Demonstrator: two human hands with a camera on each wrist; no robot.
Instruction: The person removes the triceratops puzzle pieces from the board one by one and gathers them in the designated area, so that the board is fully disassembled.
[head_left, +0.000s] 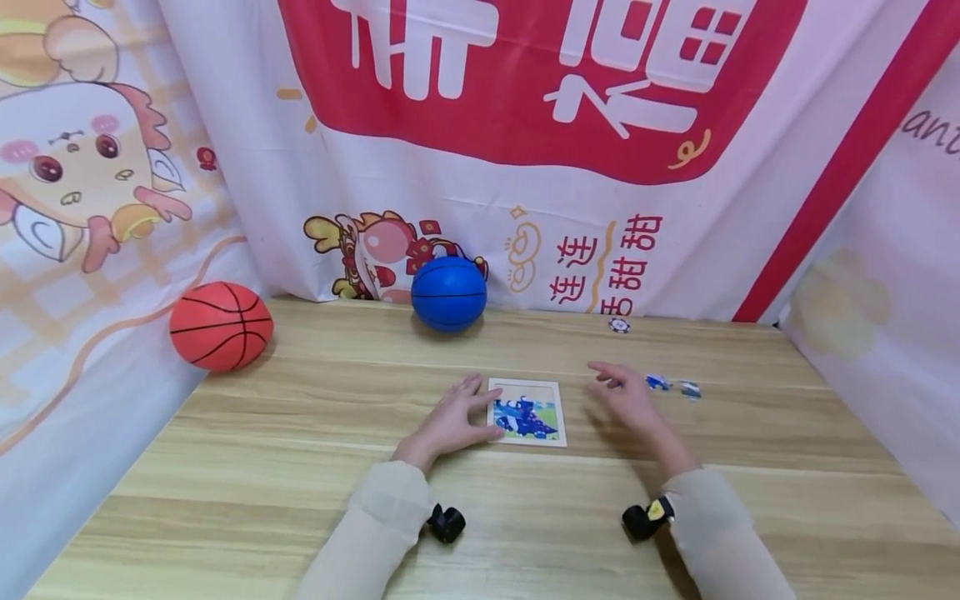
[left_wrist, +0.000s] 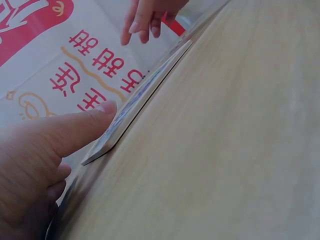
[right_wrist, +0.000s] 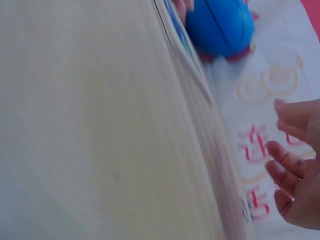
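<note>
A small white-framed jigsaw puzzle lies flat on the table, with a blue cartoon figure in it. A plain beige area shows along its upper part. My left hand rests at the puzzle's left side, thumb and a fingertip over the frame's edge and the other fingers extended. In the left wrist view the thumb touches the puzzle's near corner area. To the right of the puzzle, my right hand hovers with loosely bent fingers and nothing in them. Just beyond it lie two loose puzzle pieces, a blue one and a pale, multicoloured one.
A red basketball sits at the table's left edge. A blue ball stands at the back against the printed cloth. Near the cloth lies a small round black-and-white disc. The wooden table extends around both arms.
</note>
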